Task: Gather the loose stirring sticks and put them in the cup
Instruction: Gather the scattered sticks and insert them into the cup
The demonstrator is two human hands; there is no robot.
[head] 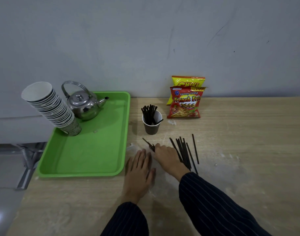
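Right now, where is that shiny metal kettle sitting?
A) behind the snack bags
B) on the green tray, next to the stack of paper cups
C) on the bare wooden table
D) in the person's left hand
B: the kettle stands on the green tray, right beside the leaning stack of paper cups.

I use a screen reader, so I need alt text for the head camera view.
Two hands work on a wooden table: the right hand pinches a few dark stirring sticks, the left hand lies flat. More loose sticks lie right of them; a cup already holds others.
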